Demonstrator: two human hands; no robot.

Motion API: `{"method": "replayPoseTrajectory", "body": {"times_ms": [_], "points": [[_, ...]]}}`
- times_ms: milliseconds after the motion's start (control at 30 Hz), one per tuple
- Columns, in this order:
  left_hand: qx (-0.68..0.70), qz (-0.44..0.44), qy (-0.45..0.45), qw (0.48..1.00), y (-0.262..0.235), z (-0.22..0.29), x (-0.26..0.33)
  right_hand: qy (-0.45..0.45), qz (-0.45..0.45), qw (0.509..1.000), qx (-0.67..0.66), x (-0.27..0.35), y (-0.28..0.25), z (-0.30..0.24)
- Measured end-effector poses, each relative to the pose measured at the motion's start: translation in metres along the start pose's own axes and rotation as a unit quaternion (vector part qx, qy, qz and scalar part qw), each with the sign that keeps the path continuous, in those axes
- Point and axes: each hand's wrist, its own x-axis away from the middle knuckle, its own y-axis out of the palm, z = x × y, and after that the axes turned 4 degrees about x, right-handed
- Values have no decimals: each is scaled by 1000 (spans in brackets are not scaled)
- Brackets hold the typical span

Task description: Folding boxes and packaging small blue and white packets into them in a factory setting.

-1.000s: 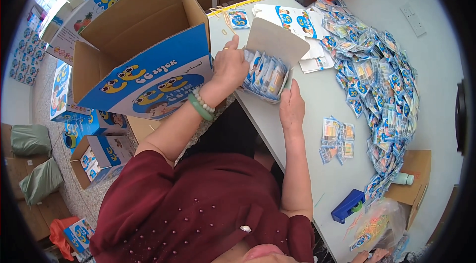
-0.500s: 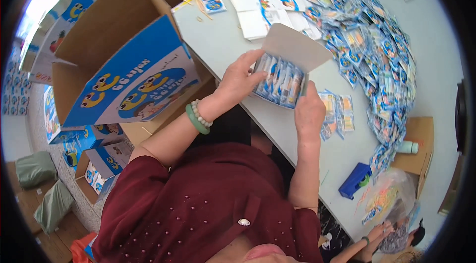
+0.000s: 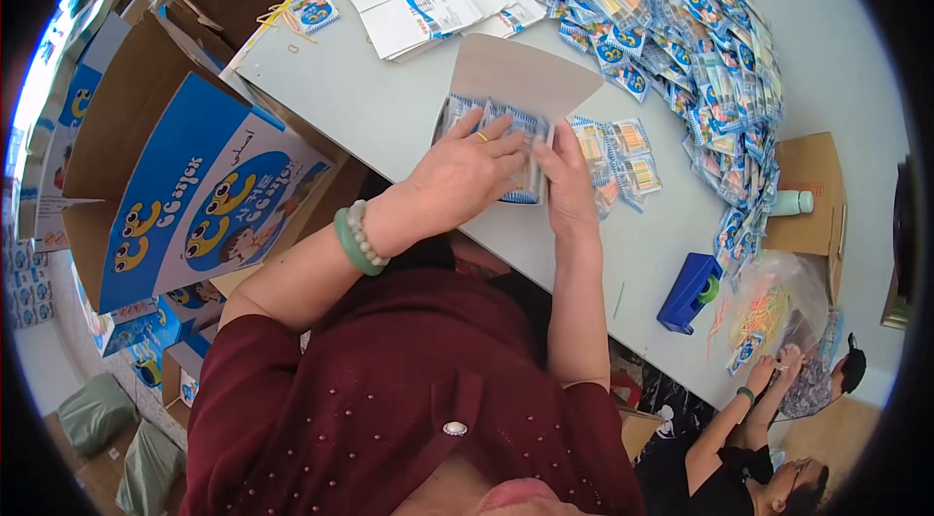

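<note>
Left hand (image 3: 455, 182) has moved from the left rim of the open box (image 3: 526, 73) onto its packets (image 3: 530, 124), fingers spread; right hand (image 3: 571, 187) pinches its right wall, at the near edge of the tabletop (image 3: 321, 103)

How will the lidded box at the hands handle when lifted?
Its raised lid looks like thin card, so it may flop. The packets inside look small and thin, so probably light overall. With its top open, tipping could spill them.
</note>
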Motion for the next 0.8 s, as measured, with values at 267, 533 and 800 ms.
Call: {"method": "replayPoseTrajectory", "body": {"times_ms": [267, 533, 800], "points": [[-1, 27, -32, 999, -2, 2, 2, -11, 31, 999, 43, 1, 16, -4], [-52, 11, -54, 997, -15, 9, 2, 26, 23, 996, 80, -10, 9, -4], [532, 228, -451, 680, -1, -37, 17, 16, 40, 998, 40, -10, 4, 8]]}}
